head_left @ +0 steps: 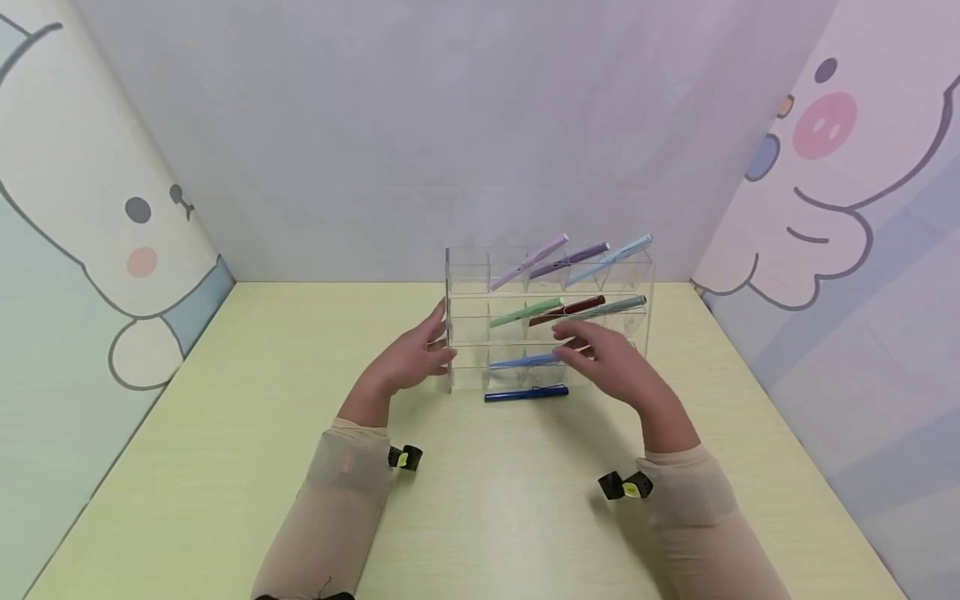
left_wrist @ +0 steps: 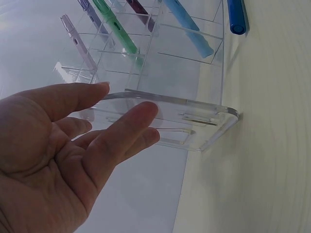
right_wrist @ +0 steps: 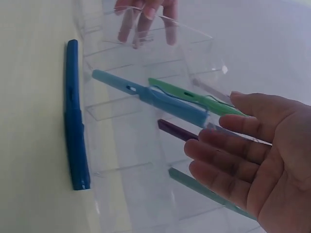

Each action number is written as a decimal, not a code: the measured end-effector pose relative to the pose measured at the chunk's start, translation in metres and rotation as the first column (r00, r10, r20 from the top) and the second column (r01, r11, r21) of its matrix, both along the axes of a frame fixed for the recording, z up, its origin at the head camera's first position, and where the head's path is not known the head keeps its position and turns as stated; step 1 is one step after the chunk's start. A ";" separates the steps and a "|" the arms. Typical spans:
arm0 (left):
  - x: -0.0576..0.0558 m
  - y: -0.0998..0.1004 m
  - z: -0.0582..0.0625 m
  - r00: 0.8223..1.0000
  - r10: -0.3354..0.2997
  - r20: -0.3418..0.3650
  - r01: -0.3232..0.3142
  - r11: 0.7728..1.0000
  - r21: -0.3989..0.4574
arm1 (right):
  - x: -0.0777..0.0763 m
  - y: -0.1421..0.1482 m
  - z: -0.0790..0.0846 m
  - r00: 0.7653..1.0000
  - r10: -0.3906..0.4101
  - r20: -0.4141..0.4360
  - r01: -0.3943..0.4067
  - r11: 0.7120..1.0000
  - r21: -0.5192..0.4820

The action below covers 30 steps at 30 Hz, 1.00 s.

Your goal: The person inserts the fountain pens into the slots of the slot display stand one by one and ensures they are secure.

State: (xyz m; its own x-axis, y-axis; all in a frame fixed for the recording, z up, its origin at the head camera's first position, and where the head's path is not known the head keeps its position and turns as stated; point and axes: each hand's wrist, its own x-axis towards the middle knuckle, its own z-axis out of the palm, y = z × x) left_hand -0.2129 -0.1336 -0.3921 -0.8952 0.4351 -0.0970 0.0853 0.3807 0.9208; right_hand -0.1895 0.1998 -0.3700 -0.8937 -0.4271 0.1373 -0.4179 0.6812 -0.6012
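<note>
A clear acrylic pen rack (head_left: 468,343) with three tiers stands on the table. My left hand (head_left: 412,357) is at its left side panel (left_wrist: 170,104), fingers loosely extended; whether they press on it cannot be told. My right hand (head_left: 611,362) hovers before the lower tiers, fingers apart and holding nothing. Just past its fingertips, a light blue pen (right_wrist: 167,104) leans in the bottom tier. The middle tier has a green pen (head_left: 525,313), a dark red pen (head_left: 566,311) and a grey-green pen (head_left: 611,307). A dark blue pen (head_left: 525,393) lies on the table before the rack.
On the top tier lean a pale lilac pen (head_left: 528,262), a purple pen (head_left: 570,260) and a pale blue pen (head_left: 611,259). The pale wood table (head_left: 487,500) meets a grey back wall (head_left: 450,150) behind the rack. Cartoon-printed side walls stand left and right.
</note>
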 end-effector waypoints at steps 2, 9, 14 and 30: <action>0.000 0.001 0.000 1.000 -0.003 -0.002 0.003 1.000 0.000 | 0.002 0.009 0.006 0.999 -0.044 0.004 0.044 0.999 -0.017; -0.001 0.001 0.000 1.000 -0.001 0.010 0.001 1.000 -0.001 | 0.012 0.027 0.017 0.980 0.032 0.194 -0.069 0.979 0.191; 0.004 0.002 0.007 1.000 0.005 0.020 -0.005 1.000 -0.008 | 0.010 0.017 0.006 0.947 0.108 0.302 -0.211 0.919 0.333; 0.001 0.001 0.001 1.000 0.010 0.014 -0.010 1.000 -0.011 | 0.003 0.000 -0.015 0.940 0.135 0.313 -0.256 0.886 0.388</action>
State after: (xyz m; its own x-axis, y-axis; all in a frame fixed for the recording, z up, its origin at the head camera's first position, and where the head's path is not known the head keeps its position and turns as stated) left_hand -0.2117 -0.1322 -0.3915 -0.8979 0.4250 -0.1148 0.0682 0.3919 0.9175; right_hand -0.1862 0.1996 -0.3852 -0.7619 -0.5596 -0.3262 -0.4320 0.8142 -0.3878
